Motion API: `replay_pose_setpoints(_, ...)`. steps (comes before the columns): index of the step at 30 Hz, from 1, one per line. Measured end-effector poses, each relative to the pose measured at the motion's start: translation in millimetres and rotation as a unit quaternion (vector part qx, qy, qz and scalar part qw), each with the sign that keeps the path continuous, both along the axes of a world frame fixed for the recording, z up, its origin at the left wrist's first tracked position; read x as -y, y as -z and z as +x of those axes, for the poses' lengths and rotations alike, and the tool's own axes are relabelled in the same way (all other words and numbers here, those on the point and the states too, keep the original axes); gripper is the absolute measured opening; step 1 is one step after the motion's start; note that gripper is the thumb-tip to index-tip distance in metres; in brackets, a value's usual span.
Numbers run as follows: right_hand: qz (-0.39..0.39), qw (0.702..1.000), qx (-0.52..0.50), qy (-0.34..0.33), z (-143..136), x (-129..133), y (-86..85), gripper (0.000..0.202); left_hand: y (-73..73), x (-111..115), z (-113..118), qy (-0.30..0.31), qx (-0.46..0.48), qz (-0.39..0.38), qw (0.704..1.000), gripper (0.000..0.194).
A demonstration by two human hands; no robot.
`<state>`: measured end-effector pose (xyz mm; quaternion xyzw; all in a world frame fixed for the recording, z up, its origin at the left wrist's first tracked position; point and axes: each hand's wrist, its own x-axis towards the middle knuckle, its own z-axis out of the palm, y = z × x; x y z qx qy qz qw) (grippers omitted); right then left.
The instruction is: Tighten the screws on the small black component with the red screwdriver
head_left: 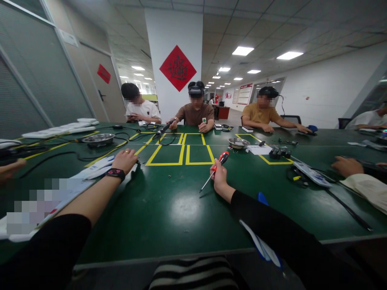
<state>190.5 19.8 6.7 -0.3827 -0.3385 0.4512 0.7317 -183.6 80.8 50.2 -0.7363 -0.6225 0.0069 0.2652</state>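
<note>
metal bowl (238, 147) beyond red-handled screwdriver (223, 158)

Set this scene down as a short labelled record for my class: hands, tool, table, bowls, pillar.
Left hand: near a white-and-blue glove; any grip unclear
Right hand: closed around a screwdriver
Screwdriver: red-and-black handle, shaft slanting down leftward
Table: green, marked with yellow tape
Bowls: left metal bowl, right metal bowl
Pillar: white, bearing a red diamond-shaped sign
</note>
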Motion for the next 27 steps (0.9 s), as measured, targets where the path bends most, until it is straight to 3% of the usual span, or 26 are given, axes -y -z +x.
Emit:
replay_pose_setpoints(10, 0.0, 1.0, -0.011, -0.003, 1.8, -1.6, 1.7, 0.039, -14.2, -21.1, -1.4, 0.041, -0.032, -0.004, 0.999, 0.026)
replay_pose_setpoints(17, 0.001, 1.0, -0.01, -0.013, 1.0, -2.3, 1.8, 0.039, -11.3, -32.3, -5.8, 0.076, 0.053, -0.01, 0.996, 0.018)
replay_pose_setpoints(27, 0.004, 1.0, -0.014, -0.014, 1.2, 0.3, -0.5, 0.038, -6.3, -32.7, -6.3, 0.023, 0.025, -0.002, 0.999, 0.022)
